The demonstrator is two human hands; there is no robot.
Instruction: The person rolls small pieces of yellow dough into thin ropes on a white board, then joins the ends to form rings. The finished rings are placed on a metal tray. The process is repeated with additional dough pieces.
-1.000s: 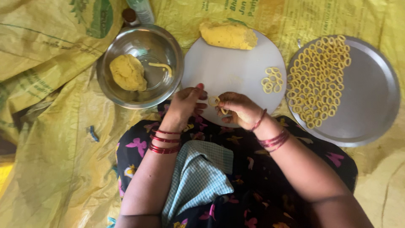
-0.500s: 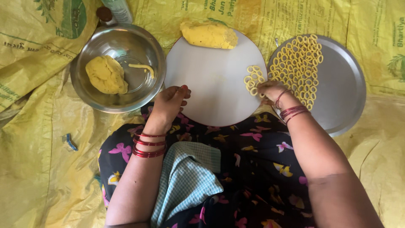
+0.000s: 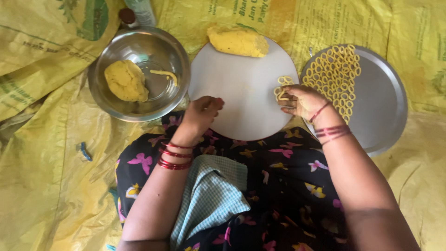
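We see our right hand [image 3: 304, 102] at the right edge of the round white board [image 3: 241, 100], fingers [image 3: 289, 98] spread and resting on a small cluster of yellow dough rings [image 3: 282, 87]. Whether they pinch one ring or only touch it, we cannot tell.

Our left hand [image 3: 202, 114] sits at the board's near edge, fingers loosely curled, holding nothing we can make out.

Just right of the board lies the round steel tray [image 3: 381, 111], its left part packed with rows of finished yellow rings [image 3: 337, 76]. A yellow dough lump [image 3: 238, 41] rests on the board's far rim. Left of the board, a steel bowl [image 3: 139, 72] holds another dough ball [image 3: 125, 81] and a thin rolled strand [image 3: 165, 74].

Judgement: rings this soft want a light lift from beneath, not a squeeze, and placing tight against the existing rows.
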